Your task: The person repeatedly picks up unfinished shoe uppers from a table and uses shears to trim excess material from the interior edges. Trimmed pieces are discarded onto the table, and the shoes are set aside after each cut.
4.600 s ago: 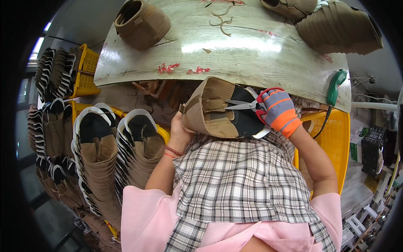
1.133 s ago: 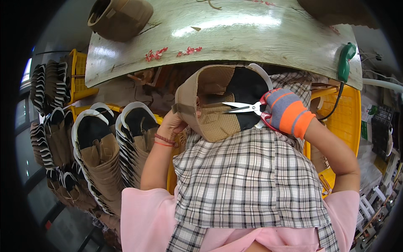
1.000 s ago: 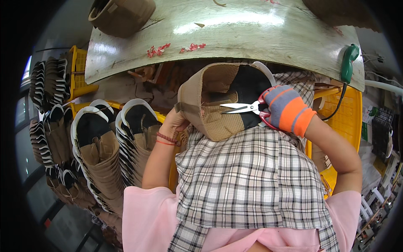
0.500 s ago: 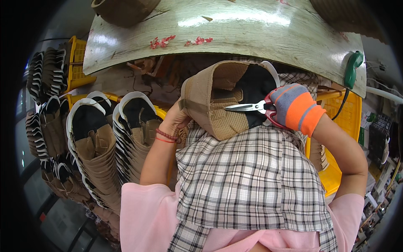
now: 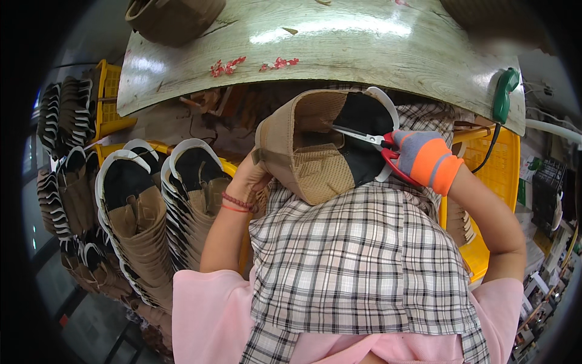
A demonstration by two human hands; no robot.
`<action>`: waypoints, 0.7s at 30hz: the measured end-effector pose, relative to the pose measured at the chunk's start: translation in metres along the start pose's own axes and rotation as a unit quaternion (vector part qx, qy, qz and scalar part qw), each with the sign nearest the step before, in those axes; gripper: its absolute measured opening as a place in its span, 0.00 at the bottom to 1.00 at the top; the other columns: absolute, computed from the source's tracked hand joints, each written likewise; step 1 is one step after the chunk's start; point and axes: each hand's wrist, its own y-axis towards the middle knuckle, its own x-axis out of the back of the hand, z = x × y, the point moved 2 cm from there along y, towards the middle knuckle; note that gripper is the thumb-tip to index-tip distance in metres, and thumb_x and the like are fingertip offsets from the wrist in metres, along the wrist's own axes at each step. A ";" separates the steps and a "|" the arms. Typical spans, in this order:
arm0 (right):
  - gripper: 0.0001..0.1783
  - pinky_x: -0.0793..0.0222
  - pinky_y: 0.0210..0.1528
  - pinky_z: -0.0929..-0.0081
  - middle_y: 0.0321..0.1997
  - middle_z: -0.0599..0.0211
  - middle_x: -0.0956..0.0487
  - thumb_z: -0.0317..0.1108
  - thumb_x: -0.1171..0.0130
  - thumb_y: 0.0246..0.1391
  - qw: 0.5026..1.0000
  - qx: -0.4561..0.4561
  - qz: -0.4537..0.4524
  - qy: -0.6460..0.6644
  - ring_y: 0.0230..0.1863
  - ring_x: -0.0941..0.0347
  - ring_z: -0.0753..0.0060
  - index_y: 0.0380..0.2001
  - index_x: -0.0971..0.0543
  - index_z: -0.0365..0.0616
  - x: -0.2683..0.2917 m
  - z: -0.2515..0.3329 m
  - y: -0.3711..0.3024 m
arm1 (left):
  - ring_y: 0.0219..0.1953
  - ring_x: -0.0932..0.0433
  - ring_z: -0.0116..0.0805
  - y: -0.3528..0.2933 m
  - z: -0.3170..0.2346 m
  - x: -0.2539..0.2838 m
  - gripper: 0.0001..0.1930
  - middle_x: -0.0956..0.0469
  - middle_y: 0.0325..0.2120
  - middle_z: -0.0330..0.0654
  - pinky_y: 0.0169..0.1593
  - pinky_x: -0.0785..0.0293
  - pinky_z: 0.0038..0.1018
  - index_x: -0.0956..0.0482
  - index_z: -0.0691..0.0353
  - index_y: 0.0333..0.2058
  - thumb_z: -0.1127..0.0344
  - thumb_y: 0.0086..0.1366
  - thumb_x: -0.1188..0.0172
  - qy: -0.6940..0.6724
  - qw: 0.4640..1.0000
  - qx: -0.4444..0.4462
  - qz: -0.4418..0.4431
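"Two hands full?"

"Yes! Our left hand point(image 5: 257, 173) grips the shoe point(image 5: 327, 150), twelve o'clock from our apron point(image 5: 345, 249). Our right hand point(image 5: 421, 156) holds the scissors point(image 5: 374, 140)."

"What changed?"

"We swung the blades point(image 5: 354, 133) from nine toward ten o'clock, so the flap point(image 5: 321, 171) looks free."

White glare across the tabletop point(image 5: 357, 57), fisheye curvature, black vignetted corners.

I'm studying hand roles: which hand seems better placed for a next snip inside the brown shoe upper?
Probably the right hand: it grips the red-handled scissors, whose blades reach inside the brown shoe upper. The left hand is occupied holding the upper's left side.
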 end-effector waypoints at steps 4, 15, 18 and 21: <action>0.17 0.27 0.48 0.63 0.35 0.60 0.17 0.47 0.33 0.47 0.965 0.172 -0.188 0.054 0.42 0.22 0.54 0.35 0.17 0.46 -0.005 0.014 -0.001 | 0.35 0.23 0.25 -0.004 -0.006 0.002 0.18 0.23 0.33 0.34 0.41 0.23 0.22 0.21 0.63 0.40 0.78 0.50 0.26 0.033 0.999 0.034 0.018; 0.16 0.27 0.44 0.63 0.34 0.60 0.18 0.43 0.31 0.45 0.975 0.165 -0.111 -0.101 0.40 0.21 0.56 0.35 0.17 0.47 -0.013 0.048 0.028 | 0.41 0.17 0.37 -0.005 -0.001 0.020 0.20 0.19 0.40 0.47 0.48 0.16 0.34 0.20 0.69 0.44 0.83 0.50 0.29 -0.027 0.994 0.102 -0.035; 0.18 0.25 0.41 0.63 0.33 0.59 0.17 0.44 0.32 0.46 0.979 0.163 -0.081 -0.096 0.38 0.20 0.55 0.37 0.17 0.46 -0.009 0.044 0.028 | 0.42 0.17 0.37 -0.003 0.000 0.022 0.20 0.19 0.40 0.47 0.48 0.17 0.34 0.20 0.69 0.44 0.83 0.50 0.29 -0.012 0.993 0.112 -0.028; 0.20 0.24 0.39 0.63 0.33 0.59 0.17 0.46 0.32 0.48 0.991 0.111 -0.060 -0.046 0.37 0.19 0.54 0.39 0.17 0.44 0.000 0.025 0.023 | 0.44 0.18 0.37 -0.005 -0.002 0.017 0.23 0.19 0.41 0.48 0.49 0.17 0.34 0.21 0.69 0.47 0.83 0.50 0.29 -0.023 0.994 0.108 -0.010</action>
